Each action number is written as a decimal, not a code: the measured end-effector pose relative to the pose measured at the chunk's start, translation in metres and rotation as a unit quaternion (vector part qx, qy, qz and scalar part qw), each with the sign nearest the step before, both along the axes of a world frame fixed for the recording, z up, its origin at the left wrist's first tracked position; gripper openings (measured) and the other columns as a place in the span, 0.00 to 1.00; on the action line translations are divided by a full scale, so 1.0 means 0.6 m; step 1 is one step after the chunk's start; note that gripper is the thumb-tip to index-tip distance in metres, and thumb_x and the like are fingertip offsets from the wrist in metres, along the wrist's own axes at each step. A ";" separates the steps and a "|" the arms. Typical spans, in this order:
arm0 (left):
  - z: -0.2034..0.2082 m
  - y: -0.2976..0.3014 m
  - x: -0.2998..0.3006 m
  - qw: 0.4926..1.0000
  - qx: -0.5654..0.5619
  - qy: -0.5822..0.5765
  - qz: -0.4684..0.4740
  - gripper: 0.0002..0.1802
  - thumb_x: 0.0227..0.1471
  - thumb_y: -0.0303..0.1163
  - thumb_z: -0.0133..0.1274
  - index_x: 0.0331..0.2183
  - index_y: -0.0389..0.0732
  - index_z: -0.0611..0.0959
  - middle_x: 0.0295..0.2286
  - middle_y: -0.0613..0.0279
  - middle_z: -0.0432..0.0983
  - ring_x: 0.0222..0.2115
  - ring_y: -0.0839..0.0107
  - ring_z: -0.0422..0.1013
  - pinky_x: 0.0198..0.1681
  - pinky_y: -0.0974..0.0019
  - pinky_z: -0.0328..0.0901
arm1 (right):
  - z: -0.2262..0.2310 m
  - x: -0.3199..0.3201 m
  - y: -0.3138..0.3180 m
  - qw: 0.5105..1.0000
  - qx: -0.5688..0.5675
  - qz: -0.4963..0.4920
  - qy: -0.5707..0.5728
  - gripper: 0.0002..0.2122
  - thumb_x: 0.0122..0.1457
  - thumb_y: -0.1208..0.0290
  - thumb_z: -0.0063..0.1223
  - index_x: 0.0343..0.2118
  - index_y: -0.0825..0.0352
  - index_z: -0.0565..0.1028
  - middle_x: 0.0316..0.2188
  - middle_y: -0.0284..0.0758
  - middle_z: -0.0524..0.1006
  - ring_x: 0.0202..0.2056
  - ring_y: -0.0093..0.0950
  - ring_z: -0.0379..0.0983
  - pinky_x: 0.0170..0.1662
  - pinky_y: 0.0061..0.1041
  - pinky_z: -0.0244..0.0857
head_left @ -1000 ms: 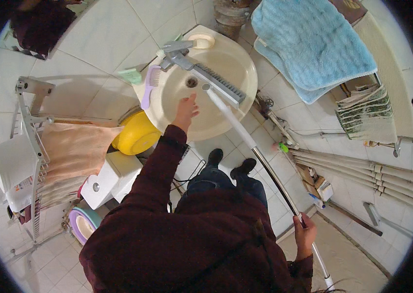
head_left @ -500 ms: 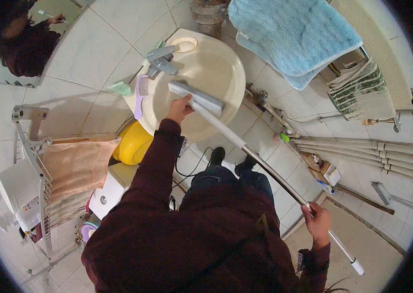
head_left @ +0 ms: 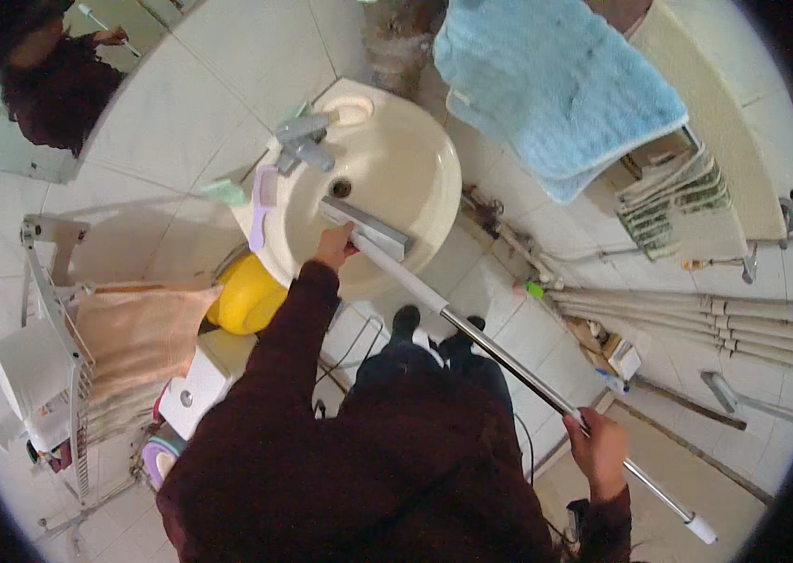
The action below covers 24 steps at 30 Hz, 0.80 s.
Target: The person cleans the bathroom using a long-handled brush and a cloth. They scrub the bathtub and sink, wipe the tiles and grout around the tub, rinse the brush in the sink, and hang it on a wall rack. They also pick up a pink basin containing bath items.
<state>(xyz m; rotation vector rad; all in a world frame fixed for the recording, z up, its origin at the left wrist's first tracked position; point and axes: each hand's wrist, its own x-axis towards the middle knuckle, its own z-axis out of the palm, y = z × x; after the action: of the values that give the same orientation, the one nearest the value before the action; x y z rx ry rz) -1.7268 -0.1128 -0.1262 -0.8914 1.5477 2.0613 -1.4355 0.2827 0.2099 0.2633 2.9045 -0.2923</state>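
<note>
A long-handled flat mop slants across the view, its grey, bar-shaped head (head_left: 370, 230) over the basin of the cream sink (head_left: 448, 188). Whether the head touches the basin is unclear. My left hand (head_left: 335, 246) is closed around the mop's white neck, right beside the head. Further along, at the lower right, my right hand (head_left: 600, 452) grips the shiny metal handle (head_left: 532, 383). The handle's white end cap (head_left: 701, 529) sticks out past that hand. Beyond the mop head the round drain (head_left: 341, 188) shows.
A grey faucet (head_left: 304, 143) and a purple comb (head_left: 260, 208) are at the sink's left side. Blue towels (head_left: 556, 89) hang at the upper right, above pipes (head_left: 649, 305). On the left are a yellow basin (head_left: 251, 296), a peach towel (head_left: 138, 333) and a wire rack (head_left: 80, 413).
The mop head has shifted nearer to me within the sink, uncovering the drain. Both hands keep their hold on the mop. The whole view has shifted slightly.
</note>
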 end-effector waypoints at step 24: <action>0.186 0.288 0.055 0.874 0.430 0.014 0.225 0.17 0.45 0.30 0.57 0.36 0.33 0.71 0.37 0.52 0.65 0.37 0.60 0.68 0.39 0.67 0.72 | 0.088 0.269 0.051 0.973 0.194 -0.020 0.128 0.18 0.46 0.61 0.59 0.38 0.64 0.73 0.17 0.32 0.68 0.19 0.31 0.64 0.23 0.28 0.57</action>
<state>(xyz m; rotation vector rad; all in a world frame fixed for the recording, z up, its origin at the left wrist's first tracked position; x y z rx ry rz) -1.6940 0.0601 -0.0147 -0.8828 0.2843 2.6991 -1.2741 0.3132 0.2624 0.3678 3.1955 0.2617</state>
